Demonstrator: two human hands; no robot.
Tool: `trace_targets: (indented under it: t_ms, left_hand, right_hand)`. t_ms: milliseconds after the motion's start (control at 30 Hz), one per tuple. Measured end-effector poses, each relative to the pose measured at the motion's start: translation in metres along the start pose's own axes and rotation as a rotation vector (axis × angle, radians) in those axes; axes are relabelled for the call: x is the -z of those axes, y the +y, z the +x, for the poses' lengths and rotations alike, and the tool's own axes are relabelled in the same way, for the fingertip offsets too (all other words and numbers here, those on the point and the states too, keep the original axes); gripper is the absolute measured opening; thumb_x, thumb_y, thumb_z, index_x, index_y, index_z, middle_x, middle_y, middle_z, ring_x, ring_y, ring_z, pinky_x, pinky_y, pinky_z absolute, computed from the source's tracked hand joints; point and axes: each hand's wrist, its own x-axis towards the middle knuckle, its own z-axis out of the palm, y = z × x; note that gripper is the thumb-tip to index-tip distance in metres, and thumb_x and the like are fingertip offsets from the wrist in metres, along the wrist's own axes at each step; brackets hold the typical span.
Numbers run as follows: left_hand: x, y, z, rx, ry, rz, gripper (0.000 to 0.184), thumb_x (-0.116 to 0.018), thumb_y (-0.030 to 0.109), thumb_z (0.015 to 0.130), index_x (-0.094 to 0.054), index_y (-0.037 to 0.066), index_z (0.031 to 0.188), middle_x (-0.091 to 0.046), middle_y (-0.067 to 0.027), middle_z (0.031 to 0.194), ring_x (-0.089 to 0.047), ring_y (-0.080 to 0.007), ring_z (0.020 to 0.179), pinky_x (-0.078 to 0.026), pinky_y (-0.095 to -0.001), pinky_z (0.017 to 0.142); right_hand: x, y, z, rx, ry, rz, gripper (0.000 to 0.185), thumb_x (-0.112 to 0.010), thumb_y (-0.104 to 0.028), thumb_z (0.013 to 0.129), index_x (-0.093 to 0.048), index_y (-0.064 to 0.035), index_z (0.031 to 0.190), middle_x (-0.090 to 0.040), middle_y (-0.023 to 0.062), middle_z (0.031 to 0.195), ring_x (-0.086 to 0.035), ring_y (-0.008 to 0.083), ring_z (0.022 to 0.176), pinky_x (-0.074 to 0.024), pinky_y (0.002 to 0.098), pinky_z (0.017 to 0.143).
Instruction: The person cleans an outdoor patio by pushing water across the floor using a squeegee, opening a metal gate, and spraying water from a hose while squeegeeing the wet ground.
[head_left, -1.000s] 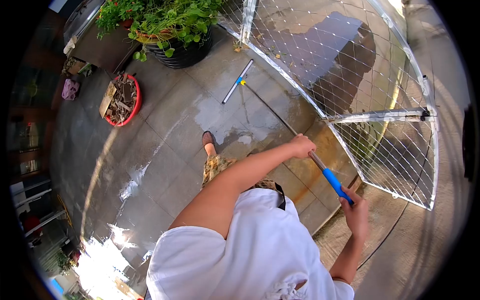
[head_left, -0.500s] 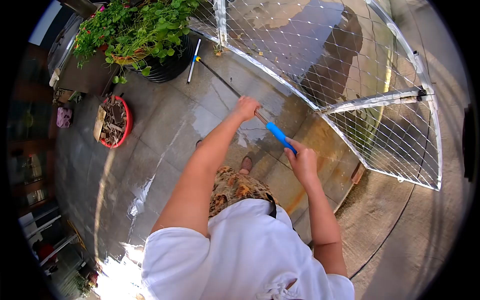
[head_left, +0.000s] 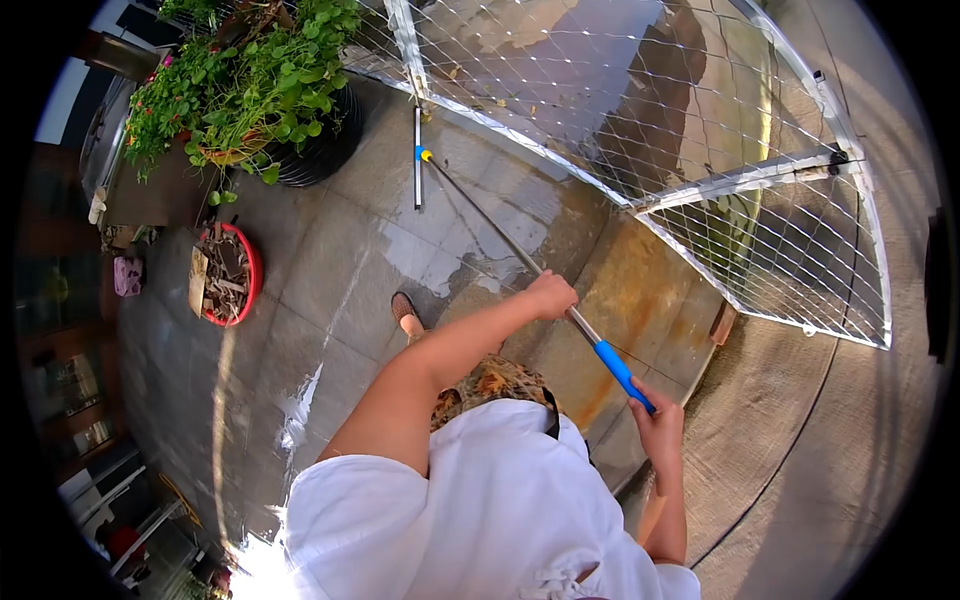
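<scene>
A long squeegee [head_left: 488, 219] with a metal pole lies diagonally across the view, its narrow head on the wet grey tiles [head_left: 350, 215] beside the white mesh fence. My left hand [head_left: 551, 295] is wrapped round the middle of the metal pole. At the pole's end, my right hand [head_left: 658, 412] grips the blue foam handle [head_left: 622, 370]. The head has a blue and yellow joint at its centre. A wet patch [head_left: 415, 258] shines on the tiles between the head and my shoe [head_left: 402, 306].
White mesh fence panels [head_left: 590, 178] run along the right. A black plant pot [head_left: 325, 150] with leafy plants stands at the upper left, and a red basin [head_left: 253, 270] of wood scraps sits below it. A dark cable [head_left: 790, 455] crosses the concrete.
The squeegee head first went away toward the plant pot, then came back toward me. Both hands have drawn back toward the lower right since the middle frame, still holding the pole.
</scene>
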Motion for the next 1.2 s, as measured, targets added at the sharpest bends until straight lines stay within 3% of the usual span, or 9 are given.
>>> trace_targets:
  t_ms: [133,400,500,567,700,800,967,1067,1200]
  left_hand:
    - [0.004,0.040,-0.004,-0.071,-0.114,-0.068,0.012,-0.067,0.029,0.079,-0.068,0.019,0.086,-0.066,-0.0046,0.080,-0.062,-0.0260,0.087,-0.041,-0.0419,0.081]
    - [-0.007,0.068,-0.005,-0.217,-0.053,-0.074,0.011,-0.067,0.023,0.076,-0.066,0.018,0.085,-0.066,-0.0060,0.082,-0.061,-0.0271,0.089,-0.043,-0.0423,0.081]
    - [-0.035,0.024,0.010,-0.187,0.100,-0.053,0.015,-0.070,0.025,0.074,-0.066,0.018,0.086,-0.065,-0.0043,0.085,-0.059,-0.0255,0.094,-0.041,-0.0407,0.084]
    - [-0.023,-0.009,0.009,-0.121,0.176,-0.066,0.012,-0.068,0.018,0.073,-0.065,0.018,0.084,-0.064,-0.0039,0.087,-0.057,-0.0259,0.094,-0.040,-0.0402,0.087]
    - [-0.029,-0.082,0.016,0.017,0.188,0.174,0.014,-0.069,0.019,0.072,-0.065,0.018,0.085,-0.063,-0.0040,0.088,-0.057,-0.0239,0.096,-0.039,-0.0428,0.090]
    - [-0.022,-0.065,0.004,0.003,0.129,0.228,0.015,-0.070,0.020,0.072,-0.066,0.019,0.086,-0.063,-0.0042,0.088,-0.057,-0.0236,0.096,-0.038,-0.0440,0.090]
    - [-0.037,0.025,-0.021,-0.364,0.177,0.046,0.016,-0.071,0.019,0.070,-0.064,0.015,0.084,-0.062,-0.0060,0.079,-0.060,-0.0260,0.086,-0.041,-0.0402,0.088]
    - [-0.030,0.056,-0.035,-0.471,0.069,-0.042,0.012,-0.065,0.016,0.074,-0.059,0.012,0.082,-0.064,-0.0077,0.079,-0.061,-0.0292,0.087,-0.043,-0.0433,0.082]
    - [-0.021,0.023,-0.034,-0.393,0.031,-0.048,0.012,-0.067,0.016,0.071,-0.061,0.012,0.080,-0.064,-0.0089,0.080,-0.061,-0.0304,0.085,-0.045,-0.0418,0.078]
  right_hand:
    - [0.017,0.026,-0.029,-0.021,0.059,0.060,0.027,-0.067,-0.002,0.081,-0.067,-0.0036,0.108,-0.069,0.0150,0.086,-0.060,0.0133,0.065,-0.0471,0.0276,0.059]
    - [0.023,0.030,-0.069,-0.201,0.076,0.043,0.029,-0.069,-0.007,0.081,-0.067,-0.0061,0.110,-0.069,0.0152,0.086,-0.059,0.0145,0.063,-0.0477,0.0285,0.060]
    - [-0.011,0.040,-0.040,-0.157,0.103,0.104,0.029,-0.068,-0.010,0.082,-0.067,-0.0070,0.110,-0.068,0.0154,0.080,-0.058,0.0146,0.060,-0.0469,0.0290,0.058]
    - [-0.040,0.037,-0.010,-0.147,0.094,0.128,0.029,-0.067,-0.013,0.083,-0.067,-0.0071,0.111,-0.066,0.0165,0.076,-0.058,0.0153,0.056,-0.0462,0.0303,0.055]
    - [-0.094,0.023,0.024,-0.090,0.076,0.115,0.030,-0.067,-0.016,0.083,-0.066,-0.0079,0.112,-0.065,0.0184,0.077,-0.060,0.0179,0.055,-0.0462,0.0333,0.053]
    - [-0.094,0.012,0.013,-0.072,0.124,0.163,0.030,-0.068,-0.013,0.082,-0.066,-0.0082,0.112,-0.067,0.0166,0.080,-0.061,0.0179,0.056,-0.0474,0.0329,0.055]
    - [-0.031,0.008,-0.081,-0.264,0.192,0.246,0.030,-0.070,-0.009,0.080,-0.068,-0.0080,0.110,-0.069,0.0120,0.081,-0.058,0.0134,0.059,-0.0477,0.0291,0.059]
    - [-0.025,0.004,-0.111,-0.342,0.188,0.233,0.029,-0.070,-0.011,0.080,-0.068,-0.0085,0.109,-0.068,0.0115,0.077,-0.057,0.0129,0.058,-0.0474,0.0287,0.059]
    - [-0.041,-0.013,-0.093,-0.419,0.141,0.113,0.029,-0.071,-0.018,0.080,-0.069,-0.0097,0.107,-0.067,0.0146,0.075,-0.059,0.0191,0.058,-0.0478,0.0304,0.059]
